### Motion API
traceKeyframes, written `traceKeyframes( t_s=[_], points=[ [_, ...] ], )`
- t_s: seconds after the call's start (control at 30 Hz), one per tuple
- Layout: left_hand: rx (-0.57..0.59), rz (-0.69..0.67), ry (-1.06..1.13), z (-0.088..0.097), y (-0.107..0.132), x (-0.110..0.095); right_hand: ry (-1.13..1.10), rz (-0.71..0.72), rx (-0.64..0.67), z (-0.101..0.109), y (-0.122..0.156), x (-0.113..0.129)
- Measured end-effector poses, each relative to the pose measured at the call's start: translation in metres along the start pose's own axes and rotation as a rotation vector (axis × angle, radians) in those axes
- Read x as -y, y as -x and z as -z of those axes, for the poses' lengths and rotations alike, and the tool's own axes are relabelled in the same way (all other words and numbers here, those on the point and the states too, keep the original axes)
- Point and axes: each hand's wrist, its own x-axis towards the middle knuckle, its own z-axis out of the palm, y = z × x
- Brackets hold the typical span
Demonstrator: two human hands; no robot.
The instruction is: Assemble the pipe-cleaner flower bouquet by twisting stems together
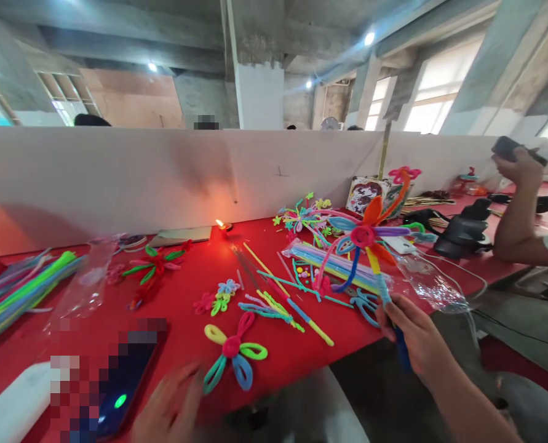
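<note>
Two hands low in view: right hand (414, 335) closed around the blue stem of a pipe-cleaner flower (363, 237), held up tilted over the red table's (186, 289) right edge. Left hand (172, 409) blurred at the bottom edge, near a small flower (234, 347) lying flat; grip impossible to tell. Lit candle (222, 227) by the white partition (117, 178). Loose pipe cleaners (19, 292) piled far left. Phone (121, 384) near the left hand.

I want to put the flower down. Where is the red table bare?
Bare red cloth lies between the red-green flower and the small flowers. Around the stem packet, near the right hand, it is crowded.
</note>
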Motion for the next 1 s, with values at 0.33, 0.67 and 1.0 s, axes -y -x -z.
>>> traceKeyframes(
  t_s=[0.33,0.67,1.0],
  points=[
    [0.064,-0.035,0.686,0.011,0.043,-0.093,-0.096,-0.232,0.354,-0.042,0.096,-0.019],
    [0.379,0.213,1.089,0.013,0.029,-0.108,0.382,-0.13,0.672,-0.041,0.101,-0.031],
    [0.334,0.216,0.958,-0.013,0.046,-0.109,0.651,0.523,0.508,-0.092,0.081,0.015]
  ],
)
